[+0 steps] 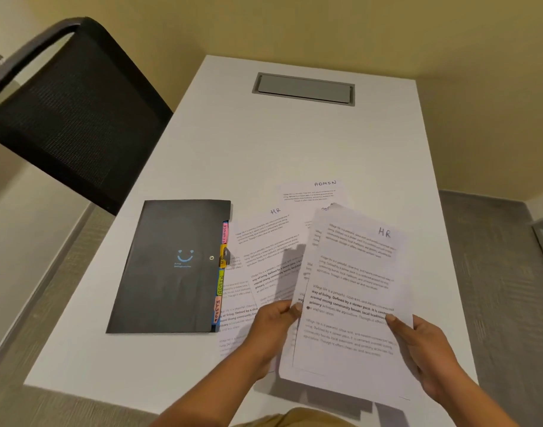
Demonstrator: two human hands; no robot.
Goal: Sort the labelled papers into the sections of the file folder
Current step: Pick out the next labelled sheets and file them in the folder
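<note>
Gripping a thin stack of papers [353, 272] from both sides, the two hands hold it lifted off the white table [264, 143], to the right of the file folder [168, 266]. The left hand [271, 326] pinches the stack's left edge, thumb on the printed face and fingers curled behind. The right hand [424, 349] clasps the right edge the same way, with its thumb lying on the text. The top sheet is marked HR by hand at its upper corner.

The folder lies closed and flat, black with a small blue smiley on its cover. Coloured tabs [221, 272] stick out along its right edge; their lettering is mostly too small to read. Loose sheets are spread just right of the folder: one marked HR [264, 229] touches its tab edge, and one marked ADMIN [313, 192] lies farther off. The raised stack covers much of these sheets, and a third label behind it is cut off.

Beyond the folder's left side stands a black mesh chair [70, 112]. Far beyond it, a grey hatch [304, 89] sits in the tabletop.
</note>
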